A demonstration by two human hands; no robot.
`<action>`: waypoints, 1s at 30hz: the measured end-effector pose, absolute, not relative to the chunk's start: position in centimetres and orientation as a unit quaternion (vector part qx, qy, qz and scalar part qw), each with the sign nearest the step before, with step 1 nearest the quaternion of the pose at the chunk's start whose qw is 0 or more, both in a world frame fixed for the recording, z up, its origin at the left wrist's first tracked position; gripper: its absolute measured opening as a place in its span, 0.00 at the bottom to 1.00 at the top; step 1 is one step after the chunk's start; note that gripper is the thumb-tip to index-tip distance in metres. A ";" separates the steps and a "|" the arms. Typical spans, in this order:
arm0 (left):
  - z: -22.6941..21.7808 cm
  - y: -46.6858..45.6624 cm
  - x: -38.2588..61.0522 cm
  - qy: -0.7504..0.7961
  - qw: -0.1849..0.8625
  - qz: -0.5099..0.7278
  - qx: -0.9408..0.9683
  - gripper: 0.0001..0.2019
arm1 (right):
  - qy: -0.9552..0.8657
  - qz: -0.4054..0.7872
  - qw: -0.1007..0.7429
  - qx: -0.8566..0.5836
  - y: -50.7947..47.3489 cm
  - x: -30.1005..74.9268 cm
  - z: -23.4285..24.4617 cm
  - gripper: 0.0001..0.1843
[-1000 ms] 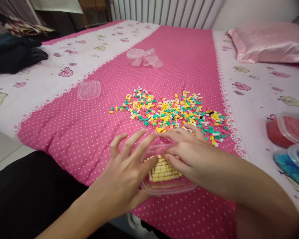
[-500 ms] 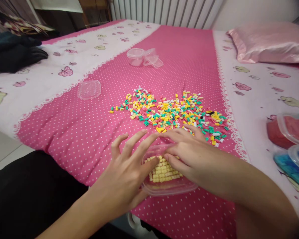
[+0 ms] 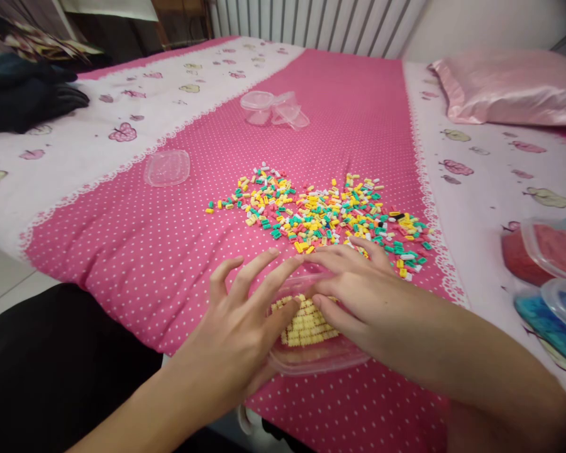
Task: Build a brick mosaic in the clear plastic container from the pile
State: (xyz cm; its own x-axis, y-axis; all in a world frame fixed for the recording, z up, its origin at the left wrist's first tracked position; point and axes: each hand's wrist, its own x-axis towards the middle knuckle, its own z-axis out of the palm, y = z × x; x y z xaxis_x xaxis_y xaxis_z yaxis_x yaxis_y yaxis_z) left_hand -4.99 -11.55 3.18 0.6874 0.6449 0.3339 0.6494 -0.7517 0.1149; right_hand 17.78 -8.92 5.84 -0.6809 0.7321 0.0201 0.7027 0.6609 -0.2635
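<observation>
A clear plastic container (image 3: 318, 365) sits near the bed's front edge, with pale yellow toy bricks (image 3: 309, 327) packed in neat rows inside it. My left hand (image 3: 245, 321) reaches over the container's left side, fingers spread, its thumb tip on the bricks. From the right, my right hand (image 3: 358, 286) arches over the far rim, fingers apart and thumb at the rows' right side. Part of the bricks and rim is hidden under the hands. Just beyond lies a loose spread of small coloured bricks (image 3: 316, 211) in yellow, green, white and pink.
A clear lid (image 3: 168, 168) lies at left, and more clear containers (image 3: 257, 104) stand farther back. On the right are a tub with red contents (image 3: 523, 251) and one with blue contents (image 3: 538, 321). A pink pillow (image 3: 514, 88) and dark clothing (image 3: 26, 94) rest at the sides.
Both hands stay over the container with almost the same pose; the right thumb shifts very slightly. The whole view drifts a little.
</observation>
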 end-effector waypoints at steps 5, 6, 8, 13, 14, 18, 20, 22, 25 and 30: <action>3.1 -11.5 -5.0 -0.352 0.004 -0.183 -0.918 0.21 | -0.913 0.145 0.023 -0.380 -8.8 17.8 5.9 0.10; 3.1 -11.5 -5.0 -0.352 0.006 -0.184 -0.918 0.21 | -0.914 0.144 0.022 -0.379 -8.8 17.8 5.8 0.10; 3.1 -11.5 -5.0 -0.352 0.007 -0.180 -0.919 0.21 | -0.913 0.139 0.028 -0.382 -8.7 17.9 5.6 0.11; 3.2 -11.5 -5.0 -0.351 0.001 -0.174 -0.920 0.22 | -0.915 0.127 0.031 -0.382 -8.7 17.7 5.3 0.13; 3.2 -11.6 -5.0 -0.352 0.002 -0.177 -0.919 0.21 | -0.914 0.126 0.029 -0.385 -8.7 17.7 5.4 0.13; 3.2 -11.6 -5.0 -0.352 0.002 -0.177 -0.919 0.22 | -0.912 0.115 0.025 -0.394 -8.8 17.6 5.8 0.15; 3.2 -11.7 -4.9 -0.351 -0.002 -0.176 -0.920 0.23 | -0.913 0.116 0.029 -0.389 -8.9 17.7 5.9 0.16; 3.1 -11.7 -5.0 -0.351 -0.005 -0.176 -0.920 0.22 | -0.914 0.124 0.034 -0.385 -8.8 17.7 5.9 0.16; 3.1 -11.7 -5.0 -0.353 -0.007 -0.172 -0.920 0.24 | -0.916 0.132 0.047 -0.376 -8.8 17.8 5.7 0.15; 3.1 -11.7 -5.0 -0.348 -0.012 -0.166 -0.923 0.25 | -0.922 0.115 0.071 -0.363 -8.4 18.3 4.8 0.13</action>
